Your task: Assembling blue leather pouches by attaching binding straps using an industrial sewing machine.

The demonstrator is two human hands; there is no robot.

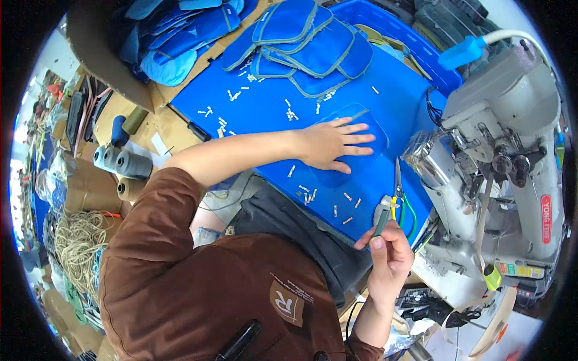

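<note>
My left hand [336, 144] lies flat with its fingers spread, pressing on a blue fabric piece [378, 123] that almost blends into the blue tabletop [265, 114]. Between the fingertips of my right hand [390, 256], near the table's front right edge, is a small grey-green strip [381, 222]; its exact kind is unclear. Scissors with green handles [410, 216] lie just beyond that hand, blades pointing away. Small pale labels [291, 114] are scattered in several groups around my left hand and forearm.
Blue pieces with grey edging [313, 45] are piled at the far side, before a blue crate [436, 72]. A sewing machine [500, 120] stands to the right. Thread cones [133, 165] and a rope bundle [81, 246] sit at left. More blue pieces [198, 30] lie far left.
</note>
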